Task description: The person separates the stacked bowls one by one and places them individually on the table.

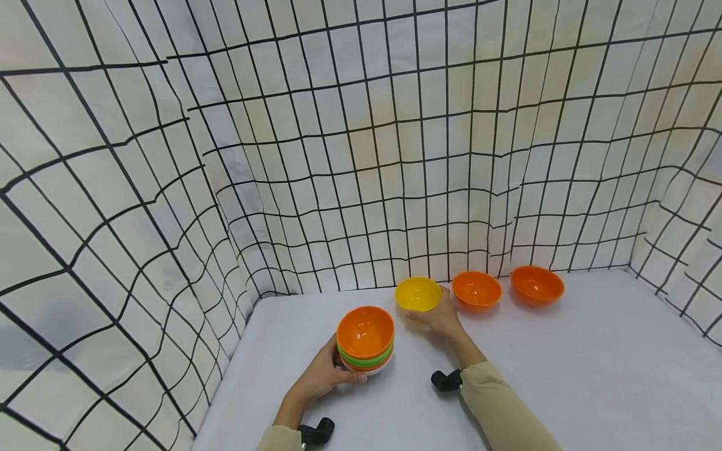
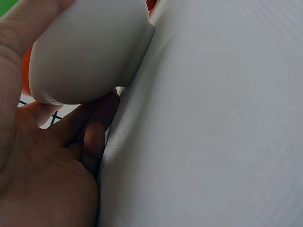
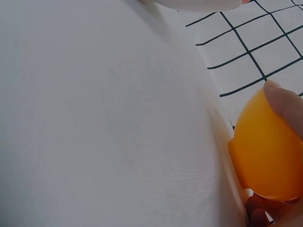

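On the white table my left hand [image 1: 323, 376] holds a stack of bowls from its left side, thumb in front and fingers behind. On top is an orange bowl [image 1: 365, 332], with green rims [image 1: 365, 361] below it and a white bowl [image 2: 90, 52] at the bottom. To the right and farther back, my right hand [image 1: 444, 317] grips a yellow bowl [image 1: 418, 294] by its right side. In the right wrist view the thumb lies on the yellow bowl [image 3: 267, 146] near its rim, and its base is at the table surface. Other fingers are partly hidden behind it.
Two single orange bowls, one beside the right hand [image 1: 476, 289] and one farther right [image 1: 537, 285], stand along the back of the table [image 1: 609, 351]. White sheeting with a black grid [image 1: 361, 150] rises behind and at both sides.
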`<action>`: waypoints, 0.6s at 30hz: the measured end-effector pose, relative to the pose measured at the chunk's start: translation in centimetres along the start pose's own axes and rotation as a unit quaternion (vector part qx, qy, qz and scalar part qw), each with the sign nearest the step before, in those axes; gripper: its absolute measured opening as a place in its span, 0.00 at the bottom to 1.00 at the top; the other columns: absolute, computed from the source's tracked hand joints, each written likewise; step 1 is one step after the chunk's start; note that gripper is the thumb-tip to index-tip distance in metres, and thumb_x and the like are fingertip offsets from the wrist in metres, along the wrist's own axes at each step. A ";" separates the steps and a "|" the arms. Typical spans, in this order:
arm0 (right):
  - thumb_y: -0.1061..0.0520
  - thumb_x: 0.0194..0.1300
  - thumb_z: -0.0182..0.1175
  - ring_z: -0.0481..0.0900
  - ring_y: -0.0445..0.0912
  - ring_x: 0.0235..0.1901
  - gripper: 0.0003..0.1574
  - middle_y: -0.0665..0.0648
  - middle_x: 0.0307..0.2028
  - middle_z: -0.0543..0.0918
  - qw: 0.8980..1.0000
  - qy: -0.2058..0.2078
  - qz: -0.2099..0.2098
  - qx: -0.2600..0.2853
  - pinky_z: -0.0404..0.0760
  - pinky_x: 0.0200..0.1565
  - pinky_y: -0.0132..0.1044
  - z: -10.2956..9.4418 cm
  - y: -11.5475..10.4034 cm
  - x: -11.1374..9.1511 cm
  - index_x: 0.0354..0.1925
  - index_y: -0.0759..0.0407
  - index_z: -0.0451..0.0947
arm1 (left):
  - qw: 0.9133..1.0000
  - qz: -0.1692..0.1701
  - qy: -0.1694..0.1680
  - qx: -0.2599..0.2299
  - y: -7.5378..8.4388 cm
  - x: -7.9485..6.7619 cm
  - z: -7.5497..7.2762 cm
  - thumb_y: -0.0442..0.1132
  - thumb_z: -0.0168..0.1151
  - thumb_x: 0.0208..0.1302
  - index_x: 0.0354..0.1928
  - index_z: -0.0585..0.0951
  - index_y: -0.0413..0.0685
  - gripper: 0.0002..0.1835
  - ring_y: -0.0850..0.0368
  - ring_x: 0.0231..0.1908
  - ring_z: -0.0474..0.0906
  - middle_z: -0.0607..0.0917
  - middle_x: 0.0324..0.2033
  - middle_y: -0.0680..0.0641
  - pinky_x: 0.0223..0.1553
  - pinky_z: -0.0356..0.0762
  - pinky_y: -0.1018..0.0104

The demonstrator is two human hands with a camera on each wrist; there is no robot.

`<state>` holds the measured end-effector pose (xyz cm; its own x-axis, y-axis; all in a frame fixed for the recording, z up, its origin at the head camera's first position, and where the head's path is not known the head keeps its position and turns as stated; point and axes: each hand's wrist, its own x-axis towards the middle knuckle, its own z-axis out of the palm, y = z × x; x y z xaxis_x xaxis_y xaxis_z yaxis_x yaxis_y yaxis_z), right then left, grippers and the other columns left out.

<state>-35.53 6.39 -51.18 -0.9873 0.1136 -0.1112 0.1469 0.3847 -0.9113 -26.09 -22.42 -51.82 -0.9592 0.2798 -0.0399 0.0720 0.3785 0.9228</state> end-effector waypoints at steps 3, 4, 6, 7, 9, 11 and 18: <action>0.47 0.49 0.81 0.61 0.65 0.70 0.72 0.69 0.71 0.60 1.000 0.007 -0.001 -0.002 0.63 0.72 0.63 0.1 0.0 0.1 0.77 0.59 0.45 | 1.000 0.000 -0.001 -0.001 0.0 0.0 0.0 0.47 0.85 0.45 0.75 0.64 0.61 0.54 0.52 0.53 0.72 0.78 0.65 0.53 0.60 0.69 0.55; 0.48 0.49 0.82 0.61 0.65 0.70 0.72 0.69 0.71 0.61 1.000 0.010 -0.001 -0.002 0.63 0.72 0.63 0.1 0.0 0.1 0.77 0.59 0.45 | 1.000 0.000 -0.001 -0.001 0.0 0.0 0.0 0.47 0.85 0.45 0.75 0.64 0.61 0.54 0.52 0.53 0.72 0.78 0.65 0.53 0.60 0.68 0.55; 0.48 0.49 0.82 0.62 0.65 0.70 0.72 0.69 0.71 0.61 1.000 0.013 -0.002 -0.001 0.63 0.72 0.62 0.2 0.1 0.2 0.77 0.59 0.46 | 1.000 0.000 -0.002 0.000 0.0 0.0 0.0 0.47 0.85 0.45 0.75 0.64 0.61 0.54 0.52 0.53 0.72 0.78 0.65 0.53 0.60 0.68 0.55; 0.48 0.49 0.82 0.62 0.65 0.70 0.72 0.69 0.71 0.61 1.000 0.015 -0.002 -0.001 0.63 0.72 0.62 0.3 0.2 0.3 0.77 0.59 0.46 | 1.000 0.000 -0.002 0.000 0.0 0.0 0.0 0.47 0.85 0.45 0.75 0.64 0.61 0.54 0.52 0.53 0.72 0.78 0.64 0.53 0.60 0.68 0.55; 0.48 0.49 0.82 0.62 0.64 0.70 0.72 0.68 0.71 0.61 1.000 0.015 0.001 0.005 0.63 0.72 0.62 0.4 0.2 0.3 0.77 0.58 0.46 | 1.000 0.001 -0.001 0.002 0.1 0.0 0.0 0.47 0.85 0.45 0.75 0.64 0.60 0.55 0.52 0.53 0.72 0.78 0.64 0.53 0.60 0.68 0.55; 0.48 0.48 0.82 0.62 0.64 0.70 0.72 0.68 0.71 0.61 1.000 0.015 0.001 0.007 0.64 0.72 0.63 0.5 0.3 0.4 0.77 0.58 0.46 | 1.000 0.003 -0.001 0.003 0.1 0.0 0.0 0.47 0.85 0.45 0.75 0.64 0.60 0.55 0.52 0.53 0.72 0.78 0.64 0.53 0.59 0.68 0.55; 0.48 0.49 0.82 0.60 0.64 0.70 0.72 0.68 0.72 0.60 1.000 0.016 0.001 0.006 0.63 0.72 0.63 0.5 0.2 0.2 0.77 0.58 0.46 | 1.000 0.004 -0.002 -0.001 0.0 0.0 0.0 0.47 0.85 0.45 0.75 0.64 0.60 0.54 0.52 0.52 0.72 0.78 0.64 0.52 0.58 0.69 0.56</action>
<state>-35.77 6.00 -51.62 -0.9844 0.1444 -0.1003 0.1480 0.3727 -0.9161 -26.07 -22.44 -51.81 -0.9573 0.2869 -0.0351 0.0784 0.3745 0.9239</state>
